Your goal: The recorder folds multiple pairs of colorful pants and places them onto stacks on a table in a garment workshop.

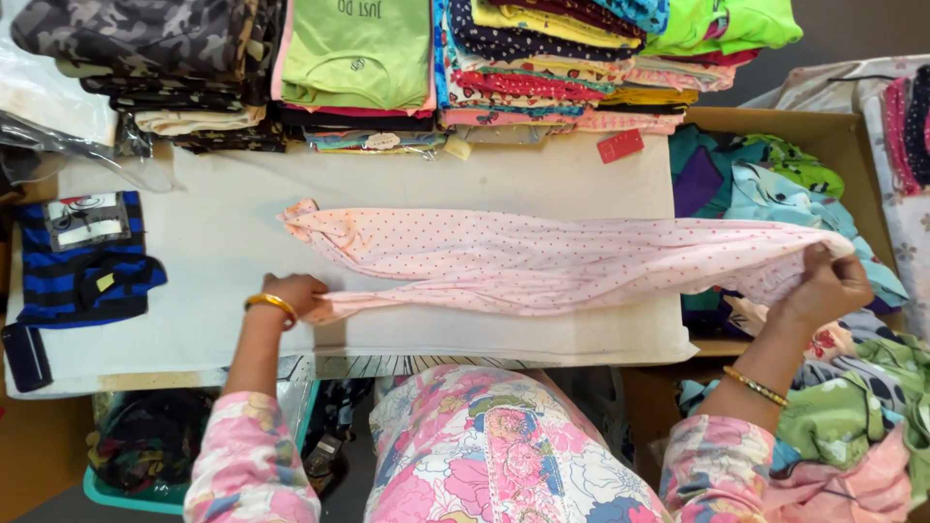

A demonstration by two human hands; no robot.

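White table (pixel 232 242) — pink dotted garment (pixel 542 266), striped shirt (pixel 82 257), folded stacks (pixel 358 68).

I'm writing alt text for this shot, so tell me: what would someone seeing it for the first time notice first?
The long pink dotted garment stretched across the white table, with the left hand pinning its near edge and the right hand lifting the other end past the table's right side. Behind it, stacks of folded clothes line the far edge, a lime-green top among them.

Soft matt pink dotted cloth garment (pixel 542 266) lies on a smooth, matt white table cover (pixel 213 242).
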